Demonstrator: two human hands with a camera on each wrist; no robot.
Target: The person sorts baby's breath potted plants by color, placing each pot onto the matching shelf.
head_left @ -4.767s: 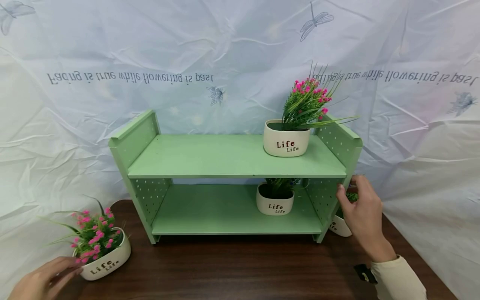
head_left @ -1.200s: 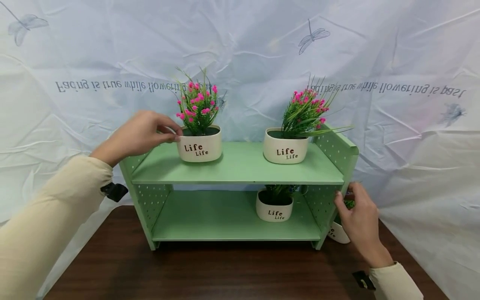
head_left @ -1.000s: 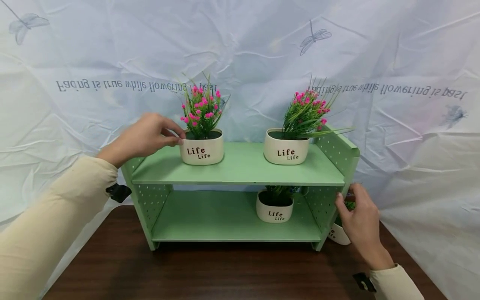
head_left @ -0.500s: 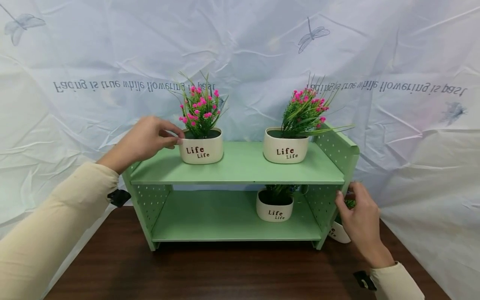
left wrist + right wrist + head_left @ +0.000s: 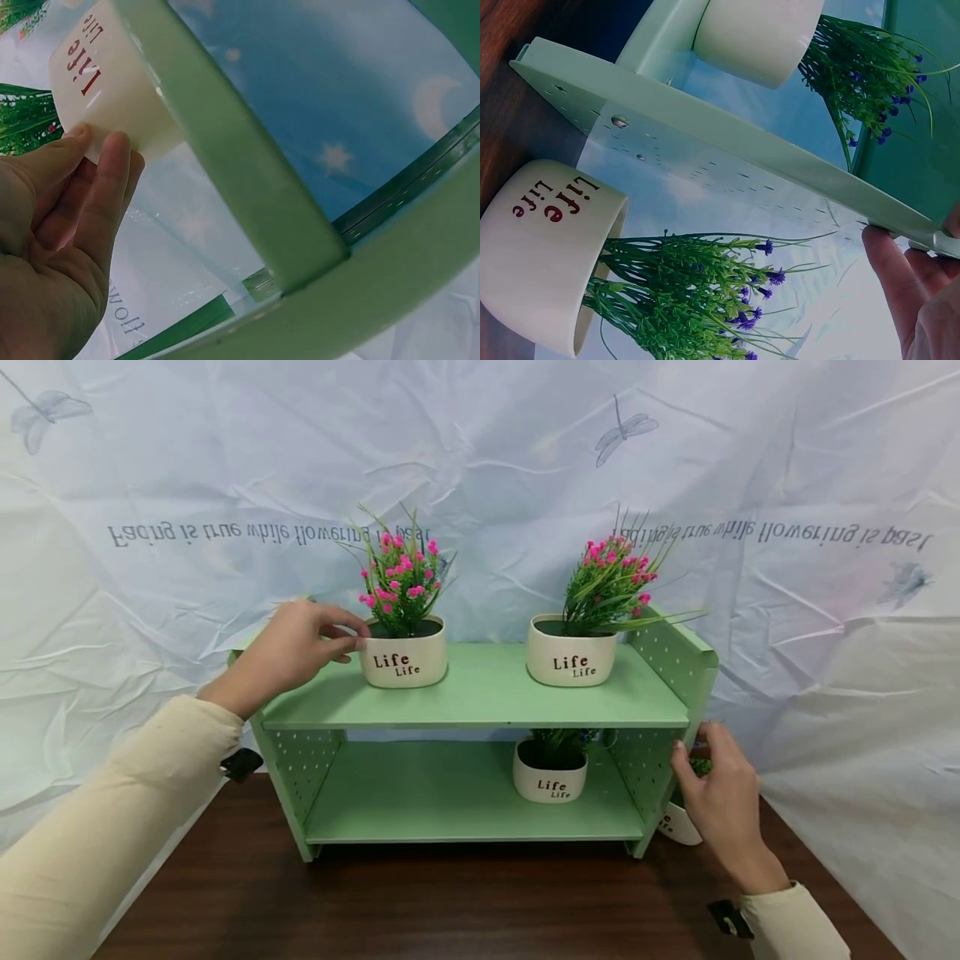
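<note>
- Pale green is the two-level shelf (image 5: 480,706) before me, and it stands on a dark brown wooden table (image 5: 480,910).
- With my left hand (image 5: 292,647) I pinch the left rim of a cream pot (image 5: 405,664); thumb and fingers are together on its wall.
- This pot is upright on the upper board, to the left of the middle, with the words "Life Life" on its front and a plant with pink flowers (image 5: 401,578) inside.
- With my right hand (image 5: 723,802) I hold the front edge of the right side panel (image 5: 701,693); my fingers are clamped on this edge.
- A second pot (image 5: 572,662), also with pink flowers, stands on the same upper board, near the right panel and well apart from the first one.
- On the lower board, to the right, there is a third pot (image 5: 551,783); the right wrist view shows its small purple flowers (image 5: 885,112).
- A fourth pot (image 5: 547,247), with purple flowers too, is on the table just outside the right panel; from the head view, my right hand hides a part of it.
- Both my sleeves (image 5: 127,818) are cream, and at each wrist I see a black piece (image 5: 242,764).
- Behind the shelf hangs a pale blue, wrinkled cloth (image 5: 495,435) with printed dragonflies and lettering.
</note>
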